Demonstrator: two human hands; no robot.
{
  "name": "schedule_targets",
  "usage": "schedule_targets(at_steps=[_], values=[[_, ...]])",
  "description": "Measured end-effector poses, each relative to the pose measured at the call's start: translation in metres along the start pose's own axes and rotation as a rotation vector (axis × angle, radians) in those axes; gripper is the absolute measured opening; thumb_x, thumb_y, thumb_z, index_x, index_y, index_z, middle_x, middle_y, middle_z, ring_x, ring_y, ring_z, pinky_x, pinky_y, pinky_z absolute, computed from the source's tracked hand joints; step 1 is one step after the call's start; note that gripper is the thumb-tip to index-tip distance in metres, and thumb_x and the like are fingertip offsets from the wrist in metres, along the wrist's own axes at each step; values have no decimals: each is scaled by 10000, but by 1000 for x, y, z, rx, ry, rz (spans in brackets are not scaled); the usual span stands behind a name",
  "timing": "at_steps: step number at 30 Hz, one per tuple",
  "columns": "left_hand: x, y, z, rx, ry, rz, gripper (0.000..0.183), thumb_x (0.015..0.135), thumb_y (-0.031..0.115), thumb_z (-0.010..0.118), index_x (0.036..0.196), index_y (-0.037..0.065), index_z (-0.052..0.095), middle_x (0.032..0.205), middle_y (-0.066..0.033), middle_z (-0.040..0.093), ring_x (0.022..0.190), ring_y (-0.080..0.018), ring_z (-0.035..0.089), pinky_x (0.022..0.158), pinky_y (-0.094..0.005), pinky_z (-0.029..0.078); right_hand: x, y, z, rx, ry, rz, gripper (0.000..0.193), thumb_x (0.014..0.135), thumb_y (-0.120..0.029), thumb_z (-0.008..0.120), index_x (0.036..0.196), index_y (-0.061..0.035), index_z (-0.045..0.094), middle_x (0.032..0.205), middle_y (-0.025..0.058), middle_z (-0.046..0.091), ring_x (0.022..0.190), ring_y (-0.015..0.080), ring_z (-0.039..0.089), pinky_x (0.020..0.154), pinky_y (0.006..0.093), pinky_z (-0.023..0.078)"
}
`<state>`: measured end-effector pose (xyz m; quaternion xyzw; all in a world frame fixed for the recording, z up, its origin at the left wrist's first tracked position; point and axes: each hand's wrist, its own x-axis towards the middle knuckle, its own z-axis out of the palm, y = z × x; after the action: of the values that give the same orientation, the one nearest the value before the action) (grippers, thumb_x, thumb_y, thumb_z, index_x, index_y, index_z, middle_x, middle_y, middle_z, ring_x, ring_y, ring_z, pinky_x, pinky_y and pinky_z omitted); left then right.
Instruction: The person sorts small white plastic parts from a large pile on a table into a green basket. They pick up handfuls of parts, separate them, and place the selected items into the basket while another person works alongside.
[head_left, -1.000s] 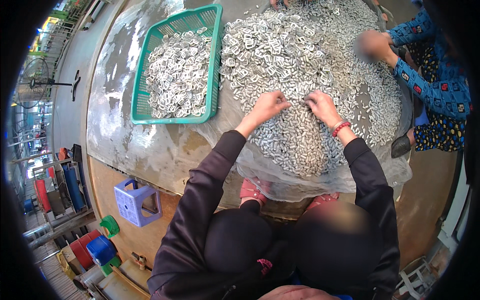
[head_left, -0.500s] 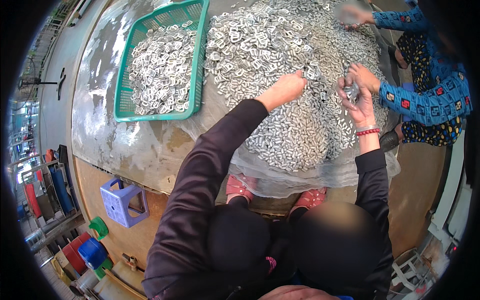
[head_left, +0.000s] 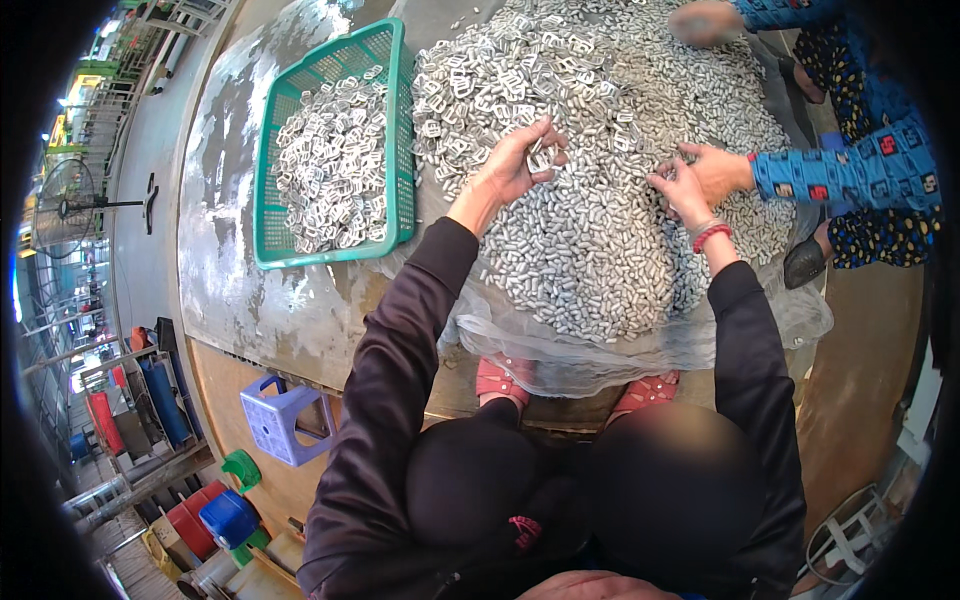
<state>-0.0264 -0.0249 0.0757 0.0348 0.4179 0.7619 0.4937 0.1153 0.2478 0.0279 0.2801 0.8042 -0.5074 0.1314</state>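
A big heap of small silvery metal slugs (head_left: 600, 270) lies on a clear plastic sheet (head_left: 540, 365). Flat metal buckles (head_left: 480, 75) with slots are mixed in, mostly toward its far left part. Over the heap's left side, my left hand (head_left: 508, 168) has its fingers curled round a metal buckle (head_left: 543, 158). My right hand (head_left: 685, 195), with a red bracelet, reaches down to the slugs on the right. Its fingers are drawn together; what they hold is hidden. A co-worker's hand (head_left: 722, 172) is right beside it.
Left of the heap stands a green plastic basket (head_left: 402, 150) partly filled with buckles. A co-worker's other hand (head_left: 705, 22) works at the far right. A purple stool (head_left: 285, 425) is on the floor at lower left, near a blue container (head_left: 228, 518).
My left hand has moved left, away from the middle of the heap. The right hand, which cupped several metal buckles, has turned down onto the slugs. The whole view has shifted slightly.
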Motion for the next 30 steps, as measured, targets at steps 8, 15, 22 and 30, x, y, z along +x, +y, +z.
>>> schedule_targets(at_steps=[8,15,22,30], values=[[33,-21,35,-108,-63,-101,432,877,472,609,907,42,581,889,-82,603,674,-179,608,417,-230,425,3,-1,20,-850,202,-155,288,832,-175,623,1051,-14,528,883,256,641,899,437,610,771,517,478],[23,-9,47,-46,-107,-109,525,876,401,640,1167,-30,570,999,-112,631,837,-189,640,560,-290,555,-12,26,19,-418,-144,-284,331,856,-217,595,1117,-16,562,993,272,630,998,411,593,867,436,460],[65,-49,36,2036,-105,465,173,731,75,647,893,23,682,925,-146,629,838,-288,661,660,-394,536,-50,-5,34,-348,-318,-321,349,854,-237,587,1097,11,562,1004,240,618,996,382,587,870,414,446],[54,-31,29,1699,28,548,193,793,266,686,861,85,684,791,-104,626,756,-308,649,699,-416,512,-39,-11,20,-76,0,-173,429,897,-318,584,1200,-18,536,1127,205,609,1037,302,592,903,373,445]])
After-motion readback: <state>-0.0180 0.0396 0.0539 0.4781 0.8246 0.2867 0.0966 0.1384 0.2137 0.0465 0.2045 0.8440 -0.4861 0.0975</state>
